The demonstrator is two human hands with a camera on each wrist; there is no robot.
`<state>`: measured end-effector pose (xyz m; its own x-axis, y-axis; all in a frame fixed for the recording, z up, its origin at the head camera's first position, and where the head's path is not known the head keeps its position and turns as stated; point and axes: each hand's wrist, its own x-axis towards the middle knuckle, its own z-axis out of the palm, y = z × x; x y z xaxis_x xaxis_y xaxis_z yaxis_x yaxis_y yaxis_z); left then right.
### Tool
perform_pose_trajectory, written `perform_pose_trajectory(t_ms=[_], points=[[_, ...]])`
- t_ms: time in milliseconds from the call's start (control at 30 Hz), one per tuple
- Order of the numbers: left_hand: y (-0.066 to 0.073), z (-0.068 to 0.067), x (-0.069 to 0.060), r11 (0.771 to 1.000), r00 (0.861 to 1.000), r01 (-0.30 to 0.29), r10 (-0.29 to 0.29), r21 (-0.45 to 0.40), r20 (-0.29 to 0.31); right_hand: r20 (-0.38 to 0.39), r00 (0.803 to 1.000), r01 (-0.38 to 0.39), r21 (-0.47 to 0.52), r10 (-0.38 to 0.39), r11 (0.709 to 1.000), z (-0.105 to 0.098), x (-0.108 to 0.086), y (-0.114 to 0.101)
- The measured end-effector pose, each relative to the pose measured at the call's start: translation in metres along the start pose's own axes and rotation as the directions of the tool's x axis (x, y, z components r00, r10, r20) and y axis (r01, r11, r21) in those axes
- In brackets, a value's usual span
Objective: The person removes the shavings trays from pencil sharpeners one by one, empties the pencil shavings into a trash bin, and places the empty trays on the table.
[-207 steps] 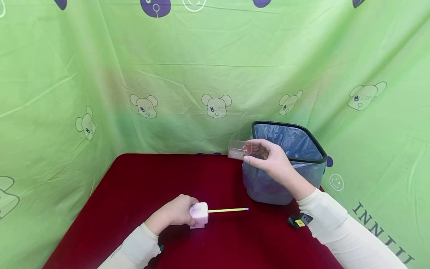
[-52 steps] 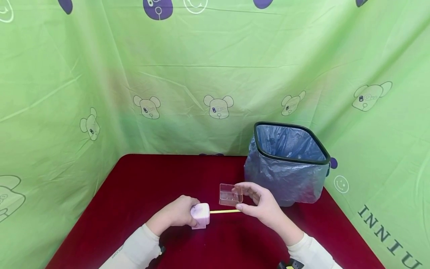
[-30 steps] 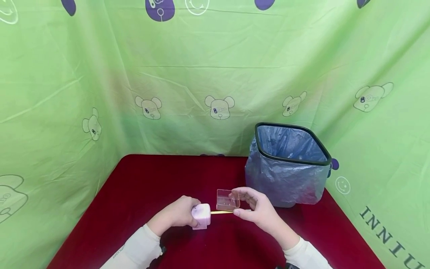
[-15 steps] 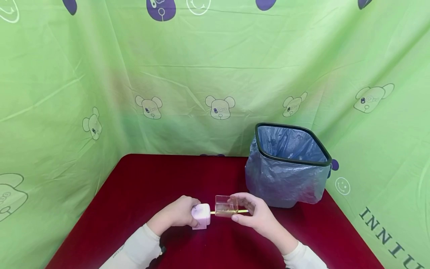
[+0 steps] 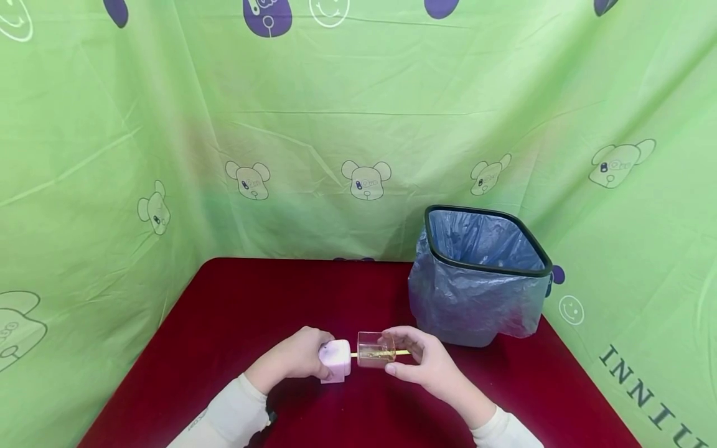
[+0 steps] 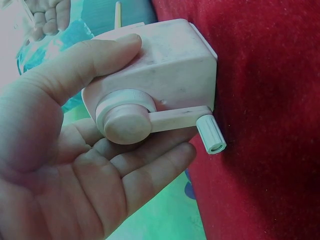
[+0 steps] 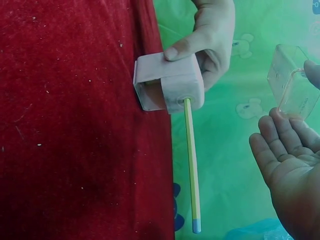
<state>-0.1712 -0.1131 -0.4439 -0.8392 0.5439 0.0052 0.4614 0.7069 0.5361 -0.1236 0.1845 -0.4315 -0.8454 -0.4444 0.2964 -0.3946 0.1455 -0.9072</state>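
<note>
My left hand (image 5: 297, 356) grips a pale pink hand-crank pencil sharpener (image 5: 336, 358) low over the table. Its crank handle (image 6: 177, 118) faces my palm in the left wrist view. A yellow-green pencil (image 7: 192, 165) sticks out of the opposite face, and the right wrist view shows an open slot (image 7: 152, 92) in the body. My right hand (image 5: 431, 364) pinches a clear plastic shavings drawer (image 7: 287, 80) between thumb and fingers. In the head view the drawer overlaps the pencil's middle, just right of the sharpener and apart from it.
A bin (image 5: 470, 311) with a blue plastic liner and black rim stands at the back right of the table. Dark red cloth (image 5: 280, 292) covers the tabletop. A green printed curtain (image 5: 308, 124) hangs behind and along both sides.
My right hand has brought the drawer from beside the bin's rim down and left to the sharpener, lowering slightly in the last second. My left hand stays in place with the sharpener.
</note>
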Motion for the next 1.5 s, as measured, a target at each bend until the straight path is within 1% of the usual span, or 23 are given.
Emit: perform_pose_trajectory(t_ms=[167,433,600,967,1500], points=[[-0.002,0.001,0.001,1.000,1.000,-0.001,0.001,0.007,-0.003,0.009,0.999,-0.044,-0.003,0.044,0.999,0.001,-0.001,0.001],[-0.001,0.001,0.001,1.000,1.000,0.005,-0.005,-0.001,0.006,0.010,0.997,-0.076,-0.022,0.076,0.997,0.003,-0.003,0.003],[-0.001,0.000,0.000,1.000,1.000,0.009,-0.009,0.001,0.003,0.011,0.997,-0.078,-0.032,0.078,0.996,0.003,-0.003,0.005],[-0.003,0.001,0.002,1.000,1.000,0.008,-0.008,0.015,0.002,0.048,0.995,-0.082,-0.042,0.084,0.996,0.005,-0.004,0.011],[-0.004,0.004,0.002,1.000,1.000,0.018,-0.018,0.014,-0.003,0.039,0.994,-0.099,-0.095,0.103,0.991,0.007,-0.007,0.015]])
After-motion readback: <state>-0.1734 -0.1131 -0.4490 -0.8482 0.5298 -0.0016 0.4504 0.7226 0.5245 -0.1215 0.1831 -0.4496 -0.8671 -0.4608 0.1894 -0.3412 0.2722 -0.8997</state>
